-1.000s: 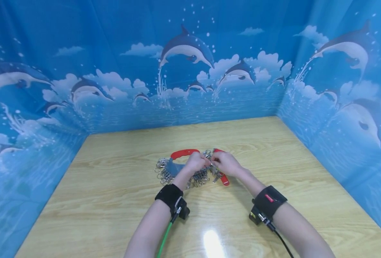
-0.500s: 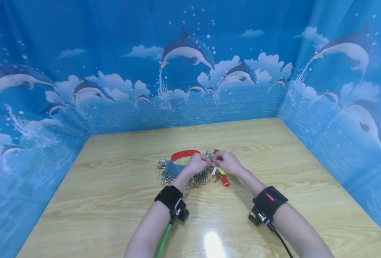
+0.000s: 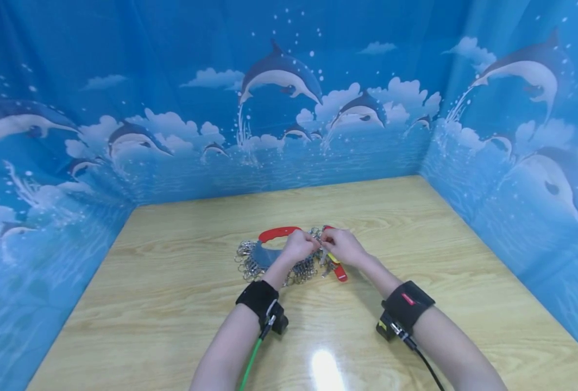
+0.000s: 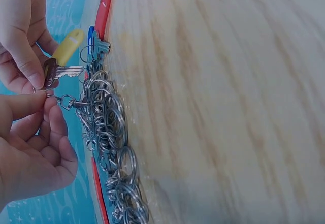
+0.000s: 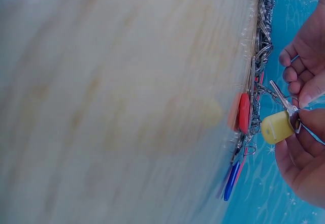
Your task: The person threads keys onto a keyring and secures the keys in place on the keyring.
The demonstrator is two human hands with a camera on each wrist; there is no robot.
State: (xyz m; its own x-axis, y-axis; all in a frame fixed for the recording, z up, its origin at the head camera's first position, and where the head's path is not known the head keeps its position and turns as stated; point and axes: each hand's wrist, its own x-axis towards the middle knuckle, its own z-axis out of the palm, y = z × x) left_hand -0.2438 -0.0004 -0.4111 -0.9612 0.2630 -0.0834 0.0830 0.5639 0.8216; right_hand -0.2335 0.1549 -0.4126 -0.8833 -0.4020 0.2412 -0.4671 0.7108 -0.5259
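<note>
In the head view my left hand point(image 3: 300, 245) and right hand point(image 3: 344, 247) meet fingertip to fingertip at the right end of a blue-grey key holder point(image 3: 264, 256) with a red handle point(image 3: 275, 233). My left thumb and forefinger pinch a small split ring point(image 4: 50, 96) linked to one of the holder's clasps point(image 4: 76, 103). Between the right thumb and fingers I hold a dark-headed key point(image 4: 68, 71), its silver blade pointing toward the holder. A yellow key tag point(image 5: 278, 127) hangs beside that key, against my right fingers.
Many metal rings point(image 4: 109, 117) crowd the holder's edge. A red key tag point(image 3: 340, 273) lies at its right end, and a blue tag point(image 5: 231, 181) is near it. The wood-grain table point(image 3: 186, 304) meets a dolphin-print curtain point(image 3: 211, 130) at the back and sides.
The yellow tag, barely visible a second ago, shows beneath my right hand half a second ago and now. My right fingertips have shifted slightly; the left hand keeps its place.
</note>
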